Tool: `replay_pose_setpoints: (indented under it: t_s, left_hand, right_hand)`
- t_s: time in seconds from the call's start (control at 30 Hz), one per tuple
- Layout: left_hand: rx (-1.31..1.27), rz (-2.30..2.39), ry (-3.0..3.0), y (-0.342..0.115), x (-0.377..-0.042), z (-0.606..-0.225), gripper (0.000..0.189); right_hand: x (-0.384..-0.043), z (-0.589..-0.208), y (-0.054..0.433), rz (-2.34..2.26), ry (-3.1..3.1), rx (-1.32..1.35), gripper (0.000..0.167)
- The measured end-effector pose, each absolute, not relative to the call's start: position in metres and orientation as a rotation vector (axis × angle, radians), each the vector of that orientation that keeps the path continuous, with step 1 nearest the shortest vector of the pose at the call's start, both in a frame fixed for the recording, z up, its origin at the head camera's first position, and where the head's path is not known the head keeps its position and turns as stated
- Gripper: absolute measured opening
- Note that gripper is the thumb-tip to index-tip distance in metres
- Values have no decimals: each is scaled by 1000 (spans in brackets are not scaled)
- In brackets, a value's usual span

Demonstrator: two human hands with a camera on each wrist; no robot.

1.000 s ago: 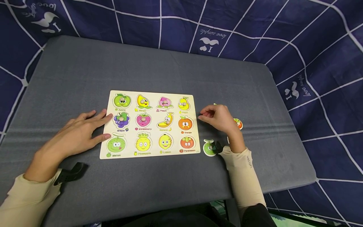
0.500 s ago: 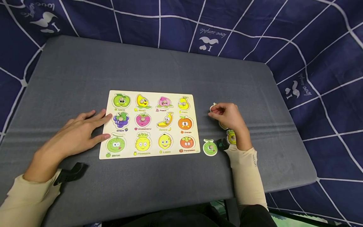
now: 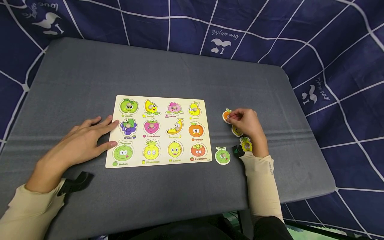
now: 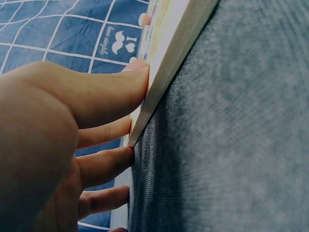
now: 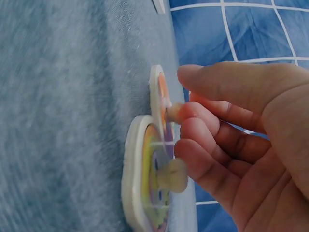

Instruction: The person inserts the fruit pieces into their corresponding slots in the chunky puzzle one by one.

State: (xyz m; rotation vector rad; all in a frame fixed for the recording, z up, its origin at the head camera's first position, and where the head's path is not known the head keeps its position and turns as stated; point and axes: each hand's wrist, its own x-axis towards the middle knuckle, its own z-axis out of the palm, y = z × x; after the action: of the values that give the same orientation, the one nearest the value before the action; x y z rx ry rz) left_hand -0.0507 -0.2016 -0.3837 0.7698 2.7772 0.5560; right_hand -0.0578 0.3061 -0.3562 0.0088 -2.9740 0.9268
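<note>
A wooden fruit puzzle board (image 3: 163, 148) lies flat; knobs stand on its upper pieces, such as the apple and banana. My left hand (image 3: 85, 140) rests along its left side, fingers spread, thumb on the edge. To the right of the board, my right hand (image 3: 246, 123) hovers at an orange puzzle piece (image 3: 226, 115), also seen in the right wrist view. There, the bent fingers are beside its wooden knob (image 5: 174, 112) and the thumb stands apart from them. A lemon puzzle piece (image 3: 237, 131) sits just below, partly covered by the hand.
A melon puzzle piece (image 3: 222, 156) lies by the board's lower right corner. Near the right wrist is a pineapple puzzle piece (image 3: 246, 145), partly hidden. The grey cloth-covered table (image 3: 168, 73) is backed by a blue checked curtain (image 3: 186, 30).
My right hand has moved from the board's right edge rightward to the loose orange piece, uncovering it and part of the lemon and pineapple pieces. My left hand has stayed still.
</note>
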Motion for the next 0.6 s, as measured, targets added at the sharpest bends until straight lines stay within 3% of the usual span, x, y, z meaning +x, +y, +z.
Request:
replay_pose_setpoints:
  t_s: [0.6]
  left_hand:
    - [779, 559, 2775, -202, -51, -384, 72]
  right_hand:
    - [-62, -364, 314, 864, -2964, -24, 15]
